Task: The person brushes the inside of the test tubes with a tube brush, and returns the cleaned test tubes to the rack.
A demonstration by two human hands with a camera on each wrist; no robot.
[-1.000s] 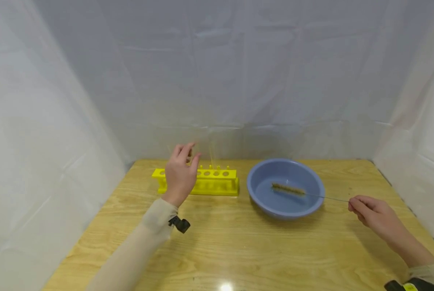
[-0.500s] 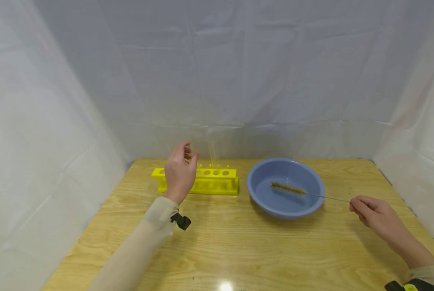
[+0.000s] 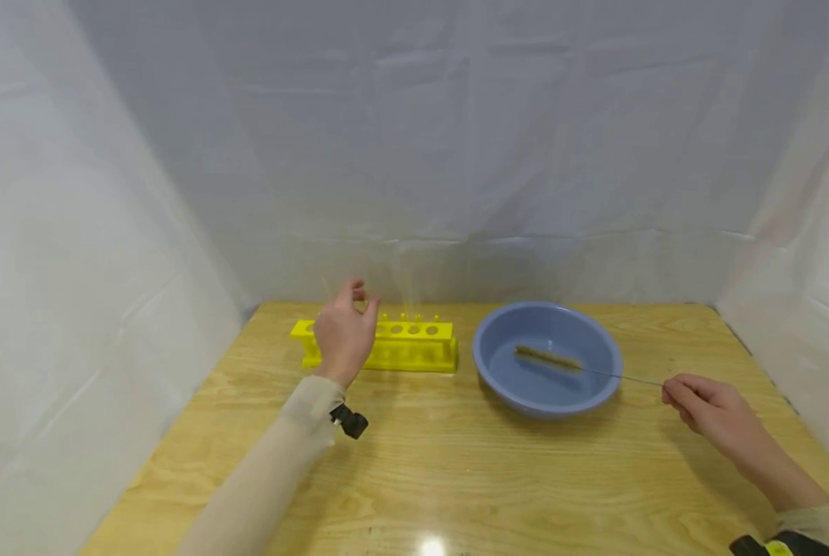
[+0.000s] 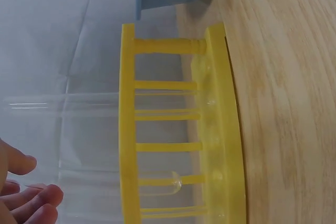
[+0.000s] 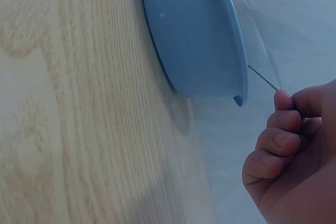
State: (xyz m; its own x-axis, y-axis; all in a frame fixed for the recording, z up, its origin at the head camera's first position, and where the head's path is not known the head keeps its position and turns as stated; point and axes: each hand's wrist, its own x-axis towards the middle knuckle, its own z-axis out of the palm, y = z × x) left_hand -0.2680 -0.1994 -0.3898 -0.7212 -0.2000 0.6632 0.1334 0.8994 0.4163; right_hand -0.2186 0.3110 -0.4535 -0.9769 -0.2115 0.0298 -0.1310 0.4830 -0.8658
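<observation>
My left hand (image 3: 346,336) is over the left part of a yellow test tube rack (image 3: 414,359). Its thumb and fingers pinch the upper part of a clear test tube (image 4: 160,183). The tube's rounded bottom hangs between the rack's top plate and base, apart from the base. A second clear test tube (image 4: 63,103) stands in another hole. My right hand (image 3: 716,417) pinches the thin wire handle (image 5: 262,77) of a test tube brush (image 3: 548,358). The brush's bristle end is over the inside of a blue basin (image 3: 487,378); the wire passes across the basin's rim.
The rack and basin stand side by side on a wood-grain table (image 3: 456,463). White sheeting (image 3: 414,154) rises behind the table and on both sides. Faint clear tube outlines show above the rack in the head view.
My left hand has dropped slightly toward the rack, and its fingers have shifted a little. The brush and right hand have moved slightly left. Rack and basin stay in place.
</observation>
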